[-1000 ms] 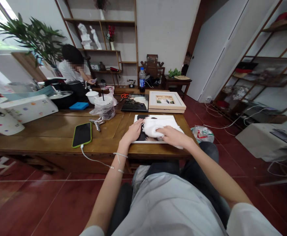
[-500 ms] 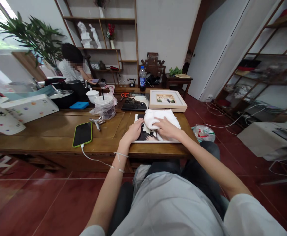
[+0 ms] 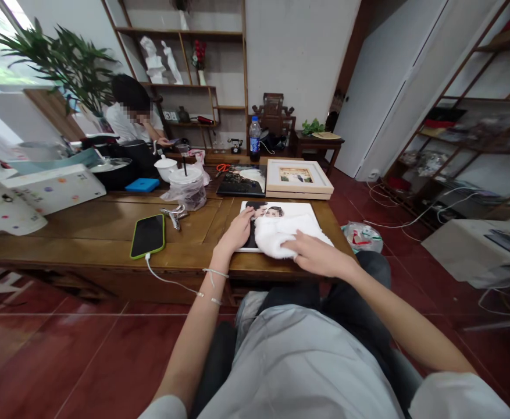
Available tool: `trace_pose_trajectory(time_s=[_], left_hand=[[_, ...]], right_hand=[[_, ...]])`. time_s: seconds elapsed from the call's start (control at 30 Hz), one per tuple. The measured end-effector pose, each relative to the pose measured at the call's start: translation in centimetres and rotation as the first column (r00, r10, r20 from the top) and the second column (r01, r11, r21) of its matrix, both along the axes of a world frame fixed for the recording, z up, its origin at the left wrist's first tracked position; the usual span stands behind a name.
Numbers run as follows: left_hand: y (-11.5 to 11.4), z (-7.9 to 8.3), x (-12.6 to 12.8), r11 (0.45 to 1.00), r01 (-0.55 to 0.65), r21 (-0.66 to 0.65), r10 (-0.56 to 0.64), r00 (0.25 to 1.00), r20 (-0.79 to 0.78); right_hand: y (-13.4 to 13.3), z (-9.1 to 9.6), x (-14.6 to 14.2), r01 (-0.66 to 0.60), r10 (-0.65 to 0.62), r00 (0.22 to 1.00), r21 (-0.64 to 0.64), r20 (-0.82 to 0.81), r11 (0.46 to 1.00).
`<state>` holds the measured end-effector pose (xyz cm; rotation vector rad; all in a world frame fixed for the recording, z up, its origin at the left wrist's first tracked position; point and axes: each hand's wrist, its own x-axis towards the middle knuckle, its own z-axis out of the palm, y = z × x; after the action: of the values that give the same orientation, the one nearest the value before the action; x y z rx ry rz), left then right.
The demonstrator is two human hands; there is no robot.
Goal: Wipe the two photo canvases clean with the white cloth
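A photo panel [image 3: 299, 209] with a white ground, showing two people, lies flat at the front edge of the wooden table [image 3: 189, 247]. My left hand [image 3: 237, 230] rests on the panel's left side, fingers stretched out and holding nothing. Bunched over the lower right of the panel is a white towel [image 3: 270, 237], overhanging its near edge. My right hand [image 3: 318, 255] grips this towel, fingers pressed into the cloth. The towel covers much of the picture's lower part.
Behind the panel are a dark picture [image 3: 242, 181] and a pale framed photo [image 3: 300, 177]. To the left lie a charging phone [image 3: 148, 235], a metal piece [image 3: 176, 216] and a bagged cup [image 3: 187, 189]. Another person [image 3: 130, 113] sits at the far left; a bottle [image 3: 254, 139] stands behind.
My right hand has drawn the towel towards me and to the right, from the panel's far part to its near edge. The pictured faces now show. My left hand stays in place.
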<state>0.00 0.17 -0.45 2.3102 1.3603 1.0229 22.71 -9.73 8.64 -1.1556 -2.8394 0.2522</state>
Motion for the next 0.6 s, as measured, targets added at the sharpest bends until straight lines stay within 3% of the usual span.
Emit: trace_pose_trajectory(time_s=[0.13,0.23,0.4,0.5,0.6], left_hand=[[0.0,0.4,0.2,1.0,0.008,0.011,-0.008,1.0,0.026],[-0.4,1.0,0.1,1.0,0.01,-0.021,-0.008,0.998,0.065],[-1.3,2.2,-0.1,0.986,0.0,-0.164,0.031,0.982,0.188],[-1.5,2.5,0.0,0.982,-0.037,-0.187,0.081,0.97,0.23],[-1.4,2.5,0.3,0.991,-0.022,-0.133,0.055,0.967,0.248]], right_hand=[[3.7,-0.5,-2.1,0.225,-0.228,0.974,0.121,0.011,0.967],[4.1,-1.1,-4.4,0.266,-0.277,0.96,0.189,0.036,0.945],[0.9,-1.7,-6.3,-0.039,0.019,0.995,0.21,0.097,0.977],[-0.4,-1.5,-5.3,-0.234,0.228,0.972,0.156,0.057,0.96],[-0.6,-1.3,-3.3,-0.326,0.329,0.944,0.065,-0.027,0.943]])
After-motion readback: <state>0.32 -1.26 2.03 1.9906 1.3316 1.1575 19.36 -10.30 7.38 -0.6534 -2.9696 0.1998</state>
